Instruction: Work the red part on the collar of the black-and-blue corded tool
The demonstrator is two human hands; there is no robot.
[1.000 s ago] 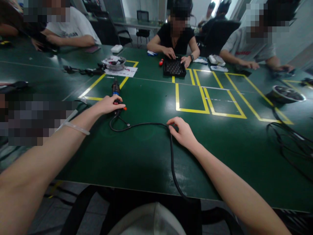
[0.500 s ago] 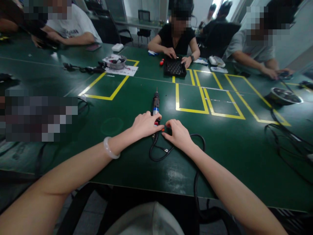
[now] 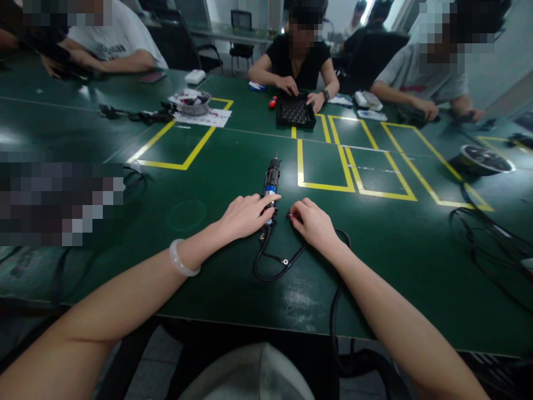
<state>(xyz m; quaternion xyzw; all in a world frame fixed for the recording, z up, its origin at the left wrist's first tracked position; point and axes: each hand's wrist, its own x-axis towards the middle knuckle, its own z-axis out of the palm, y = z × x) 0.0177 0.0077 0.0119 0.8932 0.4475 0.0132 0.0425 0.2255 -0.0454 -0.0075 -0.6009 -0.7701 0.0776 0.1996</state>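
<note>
- The left hand point(image 3: 245, 216) has its grip clamped over the rear of the screwdriver point(image 3: 272, 176), which lies on the tabletop point(image 3: 225, 278) with its bit point(image 3: 277, 154) pointing away; a loose hold might let the round body roll.
- The right hand point(image 3: 313, 223), just beside it, has its grip pinched together on a small red piece point(image 3: 293, 214), mostly hidden; a shallow pinch could drop it.
- The cable point(image 3: 334, 311) loops under the right wrist and over the near edge; a snag there could tug the screwdriver askew.
</note>
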